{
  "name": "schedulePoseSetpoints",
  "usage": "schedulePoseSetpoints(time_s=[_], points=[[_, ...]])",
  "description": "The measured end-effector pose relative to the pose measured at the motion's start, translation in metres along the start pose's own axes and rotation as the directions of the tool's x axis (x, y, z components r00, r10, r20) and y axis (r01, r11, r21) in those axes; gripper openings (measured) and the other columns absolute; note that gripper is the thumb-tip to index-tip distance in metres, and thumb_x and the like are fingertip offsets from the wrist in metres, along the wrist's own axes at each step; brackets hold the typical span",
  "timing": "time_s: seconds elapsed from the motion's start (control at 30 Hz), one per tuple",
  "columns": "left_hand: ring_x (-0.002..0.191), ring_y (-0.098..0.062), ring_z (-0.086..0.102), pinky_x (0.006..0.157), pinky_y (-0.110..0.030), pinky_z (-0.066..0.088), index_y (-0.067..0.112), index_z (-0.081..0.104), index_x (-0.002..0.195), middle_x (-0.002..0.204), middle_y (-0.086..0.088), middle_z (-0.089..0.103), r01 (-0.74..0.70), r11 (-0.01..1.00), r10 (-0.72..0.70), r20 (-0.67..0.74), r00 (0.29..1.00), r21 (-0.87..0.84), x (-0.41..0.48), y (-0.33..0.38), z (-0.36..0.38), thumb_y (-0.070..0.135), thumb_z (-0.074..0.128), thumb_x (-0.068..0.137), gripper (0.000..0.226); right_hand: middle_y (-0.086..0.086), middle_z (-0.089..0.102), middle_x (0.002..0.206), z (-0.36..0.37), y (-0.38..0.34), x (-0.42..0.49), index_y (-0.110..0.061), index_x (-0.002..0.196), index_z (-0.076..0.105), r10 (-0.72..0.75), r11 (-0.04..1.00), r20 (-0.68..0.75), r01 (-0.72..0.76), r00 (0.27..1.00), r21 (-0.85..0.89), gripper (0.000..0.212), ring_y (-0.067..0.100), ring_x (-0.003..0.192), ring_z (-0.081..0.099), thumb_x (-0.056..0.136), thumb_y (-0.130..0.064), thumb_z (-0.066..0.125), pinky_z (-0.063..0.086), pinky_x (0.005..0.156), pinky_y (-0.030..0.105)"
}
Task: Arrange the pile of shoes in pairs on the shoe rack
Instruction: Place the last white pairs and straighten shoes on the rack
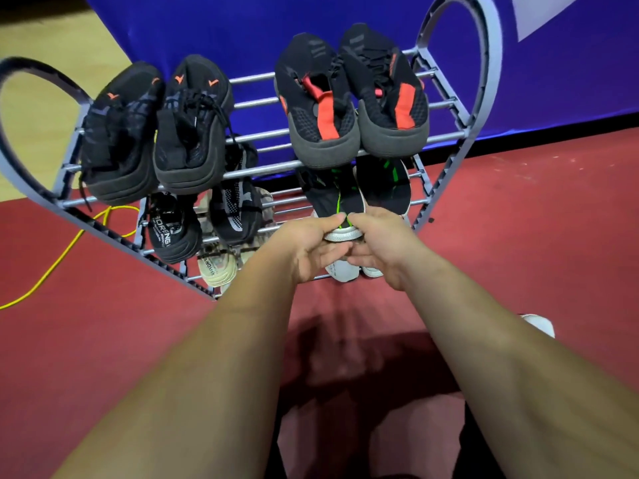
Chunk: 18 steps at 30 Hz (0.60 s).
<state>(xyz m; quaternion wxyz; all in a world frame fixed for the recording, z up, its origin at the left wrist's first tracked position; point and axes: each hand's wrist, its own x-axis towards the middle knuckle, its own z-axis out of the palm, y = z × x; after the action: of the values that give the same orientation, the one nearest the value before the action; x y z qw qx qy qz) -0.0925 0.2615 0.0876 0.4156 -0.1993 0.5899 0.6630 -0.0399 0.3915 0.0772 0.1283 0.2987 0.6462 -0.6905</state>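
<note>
Nearest the camera, two bare forearms run forward from the lower corners and converge over the dark red floor (103,340). The left hand (311,248) and right hand (382,252) meet at the heel of a black knit sneaker with a green heel stripe and white sole (340,205). Thumbs lie on top of the heel, one on each side of the stripe, and the fingers curl under the sole. Both hands are clamped on it.

The sneaker points toe-inward on the middle shelf, right half, of a grey metal-bar shoe rack with heart-shaped end frames (262,77). Its heel overhangs the front bar. A matching black and green sneaker (385,188) sits just beside it on the right.

Bottom shelf:
- white shoes (342,271) under the fingers, partly hidden
- beige shoes (216,271) to the left

Middle shelf, left:
- a black shoe with white lettering (173,229)
- a black shoe with white dotted pattern (235,209), tilted
- bare bars between this one and the held sneaker

Top shelf:
- a black pair with orange marks (155,133) on the left
- a black pair with red straps (349,105) on the right
- heels past the front bar, with open bars between the pairs

A yellow cable (52,264) lies on the floor left of the rack. A blue banner (242,29) stands behind.
</note>
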Motion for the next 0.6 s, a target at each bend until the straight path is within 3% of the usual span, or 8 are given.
schedulePoseSetpoints(time_s=[0.1, 0.23, 0.33, 0.4, 0.47, 0.57, 0.6], points=[[0.074, -0.025, 0.076, 0.072, -0.035, 0.062, 0.032, 0.037, 0.129, 0.109, -0.005, 0.064, -0.123, 0.992, 0.124, -0.14, 0.982, 0.014, 0.014, -0.007, 0.006, 0.013, 0.074, 0.092, 0.055, 0.022, 0.076, 0.107, 0.001, 0.006, 0.001, -0.001, 0.114, 0.07, 0.069, 0.997, -0.042, -0.07, 0.997, -0.018, 0.037, 0.032, 0.088, 0.077, 0.097, -0.034, 0.062, 0.063, 0.075, 0.036], [0.065, -0.02, 0.076, 0.074, -0.041, 0.063, 0.031, 0.036, 0.138, 0.13, -0.008, 0.057, -0.17, 0.985, 0.173, -0.188, 0.967, 0.03, 0.019, -0.013, 0.004, 0.009, 0.073, 0.092, 0.063, 0.015, 0.067, 0.095, 0.006, 0.008, -0.001, -0.001, 0.117, 0.067, 0.11, 0.993, -0.007, -0.11, 0.994, -0.03, 0.042, 0.024, 0.078, 0.067, 0.098, -0.038, 0.064, 0.062, 0.081, 0.044], [0.079, -0.024, 0.074, 0.084, -0.05, 0.062, 0.026, 0.037, 0.146, 0.142, -0.009, 0.054, -0.199, 0.98, 0.196, -0.156, 0.968, -0.003, 0.018, -0.01, 0.003, 0.005, 0.068, 0.091, 0.066, 0.016, 0.061, 0.096, 0.011, 0.01, 0.002, 0.003, 0.106, 0.064, 0.104, 0.994, 0.021, -0.105, 0.994, 0.019, 0.025, 0.026, 0.082, 0.06, 0.101, -0.02, 0.057, 0.051, 0.099, 0.059], [0.091, -0.027, 0.074, 0.085, -0.048, 0.062, 0.031, 0.029, 0.156, 0.153, -0.013, 0.045, -0.219, 0.975, 0.213, -0.12, 0.97, -0.041, 0.016, -0.007, 0.004, 0.002, 0.061, 0.093, 0.077, 0.015, 0.053, 0.095, 0.012, 0.011, 0.007, 0.005, 0.105, 0.061, 0.086, 0.993, 0.035, -0.088, 0.996, 0.081, 0.018, 0.025, 0.083, 0.049, 0.099, -0.009, 0.052, 0.044, 0.101, 0.067], [0.092, -0.026, 0.073, 0.084, -0.043, 0.062, 0.034, 0.024, 0.159, 0.15, -0.014, 0.047, -0.207, 0.978, 0.202, -0.116, 0.973, -0.037, 0.015, -0.006, 0.004, -0.002, 0.055, 0.095, 0.08, 0.014, 0.051, 0.096, 0.013, 0.011, 0.009, -0.002, 0.098, 0.061, 0.064, 0.993, 0.039, -0.068, 0.997, 0.098, 0.01, 0.023, 0.076, 0.045, 0.097, -0.006, 0.051, 0.055, 0.088, 0.058], [0.081, -0.021, 0.073, 0.084, -0.04, 0.062, 0.029, 0.038, 0.152, 0.13, -0.013, 0.061, -0.183, 0.982, 0.186, -0.115, 0.976, 0.042, 0.011, -0.007, 0.005, -0.003, 0.055, 0.088, 0.073, 0.012, 0.049, 0.094, 0.016, 0.016, 0.009, -0.009, 0.102, 0.056, 0.062, 0.992, 0.042, -0.067, 0.997, 0.103, 0.006, 0.017, 0.07, 0.044, 0.1, -0.006, 0.051, 0.047, 0.096, 0.068], [0.077, -0.02, 0.072, 0.082, -0.04, 0.063, 0.022, 0.044, 0.146, 0.119, -0.011, 0.065, -0.191, 0.977, 0.203, -0.126, 0.971, 0.096, 0.007, -0.006, 0.008, -0.002, 0.058, 0.086, 0.066, 0.012, 0.05, 0.094, 0.016, 0.017, 0.009, -0.01, 0.103, 0.056, 0.06, 0.992, 0.032, -0.064, 0.998, 0.112, 0.004, 0.017, 0.071, 0.046, 0.101, -0.007, 0.052, 0.054, 0.088, 0.062]])
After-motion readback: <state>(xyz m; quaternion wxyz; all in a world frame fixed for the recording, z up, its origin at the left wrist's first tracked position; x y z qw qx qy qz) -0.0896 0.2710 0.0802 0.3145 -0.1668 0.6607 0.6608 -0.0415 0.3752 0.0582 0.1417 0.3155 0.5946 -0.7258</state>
